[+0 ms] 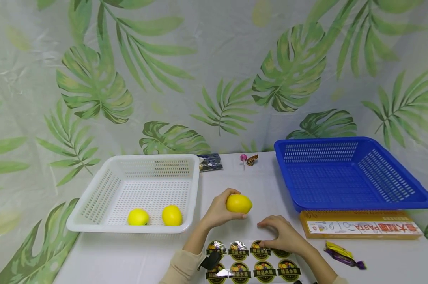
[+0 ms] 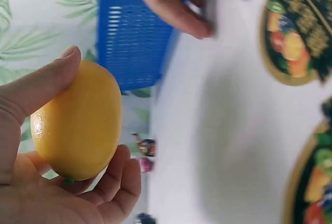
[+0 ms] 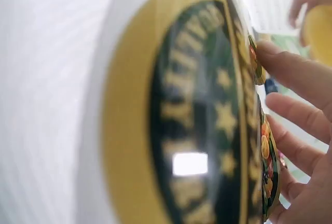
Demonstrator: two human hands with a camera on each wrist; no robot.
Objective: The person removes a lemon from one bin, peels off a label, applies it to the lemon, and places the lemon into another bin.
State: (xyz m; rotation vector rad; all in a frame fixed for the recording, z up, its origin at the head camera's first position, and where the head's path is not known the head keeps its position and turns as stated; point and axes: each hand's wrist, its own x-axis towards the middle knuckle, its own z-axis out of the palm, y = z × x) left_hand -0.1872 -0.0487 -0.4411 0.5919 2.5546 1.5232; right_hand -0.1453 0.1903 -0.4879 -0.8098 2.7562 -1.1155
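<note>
Left hand: the left hand (image 1: 219,213) sits at centre frame, thumb and fingers curled round a lemon (image 1: 239,203) held just above the table (image 1: 128,256).
Right hand: the right hand (image 1: 283,236) lies lower right of centre, fingers spread flat on the sticker sheet (image 1: 251,262).
White basket: the white basket (image 1: 93,221) at left holds two lemons (image 1: 155,216).
Blue basket: the blue basket (image 1: 348,175) stands at right.
Box: the pasta box (image 1: 359,227) lies just in front of the blue basket.

Head view: looks forward and down from above the table (image 1: 135,260), taking in both baskets and both hands
Left wrist view: sits very close to the left hand (image 2: 46,182), facing across the table toward the blue basket (image 2: 132,42)
Right wrist view: nearly touches the sticker sheet (image 3: 197,130)
Shared: lemon (image 1: 239,203), stickers
</note>
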